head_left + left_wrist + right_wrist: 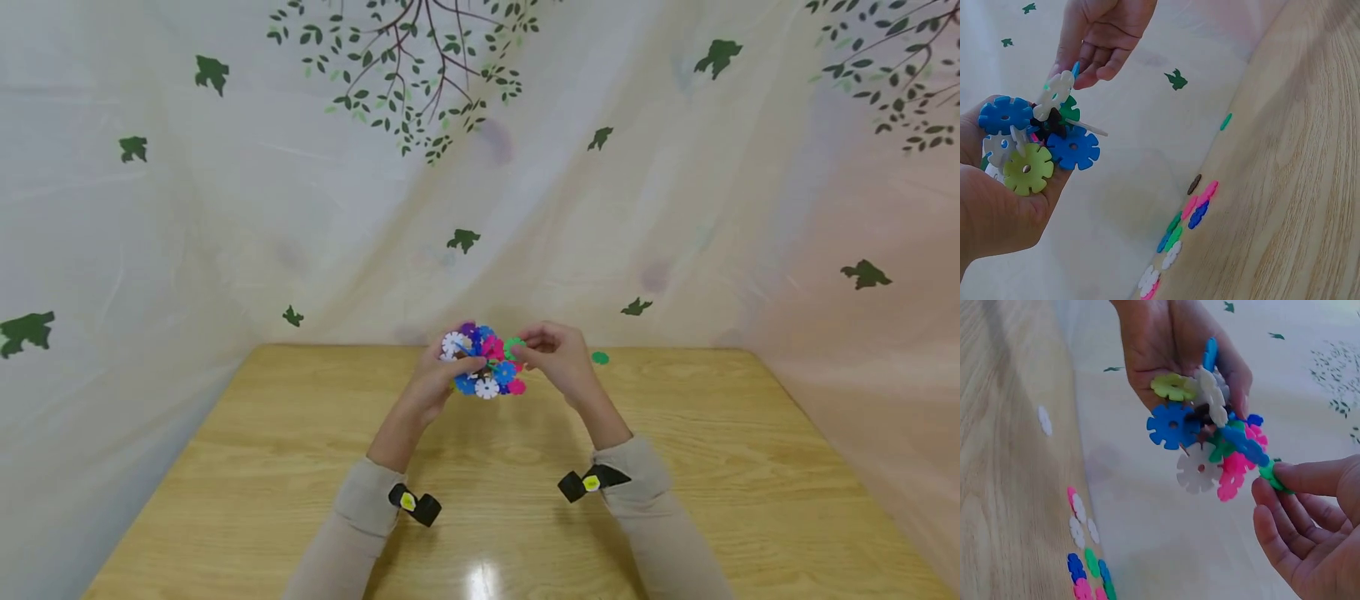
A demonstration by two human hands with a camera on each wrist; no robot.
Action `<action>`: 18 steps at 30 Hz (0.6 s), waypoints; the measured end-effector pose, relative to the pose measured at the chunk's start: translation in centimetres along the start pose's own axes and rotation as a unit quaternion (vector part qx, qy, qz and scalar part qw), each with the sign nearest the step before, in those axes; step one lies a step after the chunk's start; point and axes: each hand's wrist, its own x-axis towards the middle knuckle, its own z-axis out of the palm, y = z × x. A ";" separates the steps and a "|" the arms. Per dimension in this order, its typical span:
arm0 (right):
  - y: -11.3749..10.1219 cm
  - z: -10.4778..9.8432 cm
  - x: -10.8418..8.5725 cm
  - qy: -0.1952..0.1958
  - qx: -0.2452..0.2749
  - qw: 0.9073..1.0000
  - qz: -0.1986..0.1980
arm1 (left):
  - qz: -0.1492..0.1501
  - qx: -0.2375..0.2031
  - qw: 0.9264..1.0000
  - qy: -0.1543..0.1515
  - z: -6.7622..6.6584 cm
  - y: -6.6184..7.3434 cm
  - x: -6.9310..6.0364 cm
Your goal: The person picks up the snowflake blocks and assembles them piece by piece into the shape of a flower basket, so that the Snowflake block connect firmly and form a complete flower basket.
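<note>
Right wrist view: right hand [1322, 547] pinches green disc [1270, 477]; beyond that hand, left hand [1169, 340] grips disc cluster [1165, 424]. Oblique pressure could split it.

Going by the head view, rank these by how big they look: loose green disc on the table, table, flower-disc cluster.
1. Table, by far
2. Flower-disc cluster
3. Loose green disc

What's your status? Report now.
Left grip holding the disc cluster. Right grip pinching a green disc beside it. Loose discs on the table; nothing seen in the way.
</note>
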 end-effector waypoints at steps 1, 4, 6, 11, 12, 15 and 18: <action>-0.1 0.2 -0.1 0.004 -0.003 1.000 -0.009 | 0.002 0.002 1.000 0.001 0.0 0.0 0.0; -0.3 0.6 -0.2 0.013 -0.016 0.999 -0.032 | 0.006 0.003 1.000 0.010 0.1 0.0 0.0; -0.5 0.8 -0.3 0.017 -0.028 0.999 -0.041 | 0.007 0.003 1.000 0.015 0.1 0.1 -0.1; -0.7 0.7 -0.4 0.009 -0.036 0.998 -0.041 | 0.009 0.002 1.000 0.011 0.3 0.2 -0.2; -0.7 0.7 -0.4 0.006 -0.036 0.999 -0.037 | 0.011 0.005 1.000 0.007 0.3 0.2 -0.2; -0.7 0.8 -0.5 0.002 -0.029 0.999 -0.030 | 0.018 0.015 1.000 -0.001 0.5 0.2 -0.4; -0.6 0.8 -0.7 0.005 -0.023 0.999 -0.026 | 0.023 0.027 0.999 -0.004 0.7 0.0 -0.6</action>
